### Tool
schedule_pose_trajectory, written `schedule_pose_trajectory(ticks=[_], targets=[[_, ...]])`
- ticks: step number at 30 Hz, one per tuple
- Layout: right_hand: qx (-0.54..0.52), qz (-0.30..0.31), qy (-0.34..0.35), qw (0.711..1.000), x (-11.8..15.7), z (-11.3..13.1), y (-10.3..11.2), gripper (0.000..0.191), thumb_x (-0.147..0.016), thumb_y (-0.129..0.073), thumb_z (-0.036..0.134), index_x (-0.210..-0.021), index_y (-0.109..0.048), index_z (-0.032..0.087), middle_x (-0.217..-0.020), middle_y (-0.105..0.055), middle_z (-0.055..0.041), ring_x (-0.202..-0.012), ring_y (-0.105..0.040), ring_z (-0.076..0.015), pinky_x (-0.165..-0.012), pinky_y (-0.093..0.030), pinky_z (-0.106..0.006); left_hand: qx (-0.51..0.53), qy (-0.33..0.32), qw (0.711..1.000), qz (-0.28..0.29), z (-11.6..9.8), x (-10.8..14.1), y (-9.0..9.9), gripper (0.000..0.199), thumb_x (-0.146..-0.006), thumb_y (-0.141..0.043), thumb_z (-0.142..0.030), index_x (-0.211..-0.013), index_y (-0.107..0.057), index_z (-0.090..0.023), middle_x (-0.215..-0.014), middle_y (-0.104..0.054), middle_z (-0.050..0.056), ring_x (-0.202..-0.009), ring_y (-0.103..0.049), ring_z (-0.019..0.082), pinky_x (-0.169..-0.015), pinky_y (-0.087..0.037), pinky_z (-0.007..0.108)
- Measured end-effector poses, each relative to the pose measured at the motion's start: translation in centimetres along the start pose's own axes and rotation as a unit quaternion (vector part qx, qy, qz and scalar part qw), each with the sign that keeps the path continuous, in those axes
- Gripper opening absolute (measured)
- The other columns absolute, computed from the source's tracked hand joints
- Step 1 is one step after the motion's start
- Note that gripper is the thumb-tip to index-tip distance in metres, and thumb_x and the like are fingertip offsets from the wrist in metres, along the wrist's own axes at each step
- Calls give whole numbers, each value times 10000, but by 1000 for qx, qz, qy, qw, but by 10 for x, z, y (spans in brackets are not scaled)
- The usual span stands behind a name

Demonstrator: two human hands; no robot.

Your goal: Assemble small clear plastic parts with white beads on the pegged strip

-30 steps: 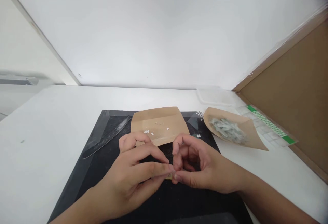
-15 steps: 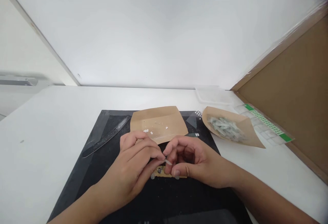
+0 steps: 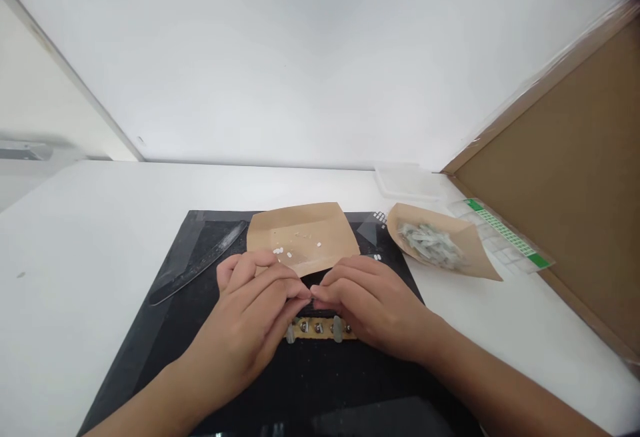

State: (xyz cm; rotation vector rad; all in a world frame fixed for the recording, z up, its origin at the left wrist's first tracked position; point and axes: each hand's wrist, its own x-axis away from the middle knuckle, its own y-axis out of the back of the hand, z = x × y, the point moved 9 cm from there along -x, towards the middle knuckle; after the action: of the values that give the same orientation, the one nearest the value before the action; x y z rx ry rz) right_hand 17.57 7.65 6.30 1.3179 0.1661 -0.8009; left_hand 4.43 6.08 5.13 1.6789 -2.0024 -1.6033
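My left hand (image 3: 255, 300) is closed in a pinch, its fingertips meeting those of my right hand (image 3: 373, 303), which is also pinched. A pale translucent sliver like a false nail tip, seen earlier in the left pinch, is now almost wholly hidden between the fingertips. Just below lies a tan strip (image 3: 325, 330) with several round metal studs. Two pale nail tips stand on it, one (image 3: 338, 329) near my right hand and the other (image 3: 291, 334) beside my left thumb. Behind my hands a brown paper sheet (image 3: 305, 223) carries small white bits.
A black mat (image 3: 320, 383) lies under the work on a white table (image 3: 75, 243). On its left is a dusty dark curved file (image 3: 200, 267). At right stand a brown paper tray (image 3: 475, 250) of translucent nail tips, a green-marked clear case (image 3: 510, 233) and a cardboard wall (image 3: 560, 137).
My right hand has turned over, and its fingers have closed to meet the left fingertips. The nail tip has gone from sight between them. More of the studded strip shows. The view has shifted slightly.
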Motion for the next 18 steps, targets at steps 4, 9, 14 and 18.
schedule_pose_trajectory(ticks=[4, 9, 14, 18], targets=[[-15, -13, -30, 999, 1, -5, 2, 124, -1027, -638, 158, -907, -607, 166, -836, -712, -42, -759, -631, -155, -717, -492, -294, -22, 4, 1000, -17, 4, 3, 5, 147, -1020, -656, -138, -1097, -664, -263, -1016, -763, 1, -1051, -607, 256, -992, -394, 476], [-39, -14, -88, 995, 8, -24, 5, 90, -1026, -629, 184, -949, -584, 194, -872, -696, -39, -803, -644, -166, -738, -505, -298, -181, 58, 980, -59, 36, 3, 28, 147, -1036, -633, -295, -1169, -654, -237, -1082, -760, 64, -1071, -638, 309, -961, -467, 504], [-17, -25, -123, 992, 16, -43, 11, 69, -1008, -619, 171, -1007, -568, 216, -916, -674, -40, -850, -632, -179, -770, -517, -312, -417, 233, 879, 9, 86, 16, 47, 438, -1043, -477, -473, -1167, -661, -96, -1140, -672, 252, -1136, -576, 502, -939, -425, 697], [-1, -25, -141, 990, 17, -52, 14, 75, -1005, -602, 167, -1016, -560, 227, -900, -672, -36, -838, -630, -188, -755, -508, -323, -475, 259, 834, 109, 106, 28, 49, 452, -1054, -368, -461, -825, -632, -175, -916, -629, 190, -923, -632, 428, -851, -475, 638]])
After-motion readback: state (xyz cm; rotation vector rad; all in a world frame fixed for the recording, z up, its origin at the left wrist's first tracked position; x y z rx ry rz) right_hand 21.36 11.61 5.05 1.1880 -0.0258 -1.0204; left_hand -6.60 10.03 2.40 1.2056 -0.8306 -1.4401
